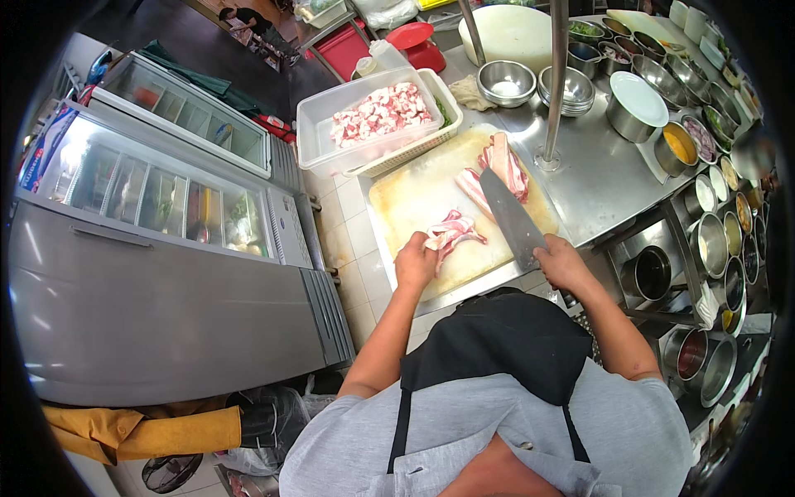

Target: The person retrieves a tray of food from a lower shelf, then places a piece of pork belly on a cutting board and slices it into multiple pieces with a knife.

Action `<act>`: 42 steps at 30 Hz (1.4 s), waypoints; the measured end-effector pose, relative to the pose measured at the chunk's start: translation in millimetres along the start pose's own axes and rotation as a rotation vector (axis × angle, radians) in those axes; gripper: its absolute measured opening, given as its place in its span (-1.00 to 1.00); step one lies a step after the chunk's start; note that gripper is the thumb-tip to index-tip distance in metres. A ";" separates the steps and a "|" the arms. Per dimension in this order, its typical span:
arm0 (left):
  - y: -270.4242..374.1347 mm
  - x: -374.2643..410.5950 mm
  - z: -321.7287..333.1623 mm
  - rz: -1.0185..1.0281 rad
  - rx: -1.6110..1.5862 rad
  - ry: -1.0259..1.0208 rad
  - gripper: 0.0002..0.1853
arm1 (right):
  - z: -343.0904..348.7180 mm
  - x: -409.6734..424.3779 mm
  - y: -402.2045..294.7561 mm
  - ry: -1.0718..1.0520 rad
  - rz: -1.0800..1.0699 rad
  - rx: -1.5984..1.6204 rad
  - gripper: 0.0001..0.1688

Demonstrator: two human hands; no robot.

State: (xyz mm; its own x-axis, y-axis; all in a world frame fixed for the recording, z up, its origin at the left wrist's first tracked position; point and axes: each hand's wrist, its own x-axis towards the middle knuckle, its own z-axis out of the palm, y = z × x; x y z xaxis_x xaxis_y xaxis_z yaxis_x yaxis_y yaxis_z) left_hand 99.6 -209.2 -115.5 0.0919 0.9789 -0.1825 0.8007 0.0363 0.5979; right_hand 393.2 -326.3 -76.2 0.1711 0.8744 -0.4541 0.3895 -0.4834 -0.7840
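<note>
My right hand grips the handle of a broad-bladed cleaver. Its blade slants up and to the left over the cutting board, the tip close to the pork belly slabs. At the board's near left, the fingers of my left hand hold the edge of some raw meat strips, which lie in a loose heap. A narrower piece of pork rests beside the slabs, partly hidden by the blade. Beyond the board, a clear plastic tub contains many chopped meat pieces.
The tub sits on a cream plastic basket. A metal post rises from the steel counter near stacked steel bowls. Several ingredient containers line the right side. Glass-topped freezers stand left; a person is far off.
</note>
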 end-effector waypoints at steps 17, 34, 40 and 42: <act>3.1 -15.9 20.2 0.431 0.527 0.106 -0.72 | -8.3 -5.9 -5.7 -0.017 0.002 0.014 -0.67; -22.3 -16.1 -5.8 0.385 0.631 0.032 -0.76 | 0.9 -9.8 0.1 -0.042 0.052 0.000 -0.65; -27.3 -32.4 -21.4 0.307 0.431 0.127 -0.71 | 2.6 -2.5 1.2 -0.030 0.036 -0.028 -0.65; -27.7 -28.1 -17.2 0.458 0.243 0.200 -0.69 | 7.6 -3.2 4.6 0.007 -0.039 -0.141 -0.60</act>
State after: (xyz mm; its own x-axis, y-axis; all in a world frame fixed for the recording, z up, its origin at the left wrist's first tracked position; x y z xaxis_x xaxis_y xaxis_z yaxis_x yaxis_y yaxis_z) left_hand 64.6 -234.3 -113.4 0.3677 0.9036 0.2199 0.8208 -0.4264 0.3802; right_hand 387.5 -331.6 -81.6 0.1595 0.8931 -0.4207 0.5191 -0.4384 -0.7337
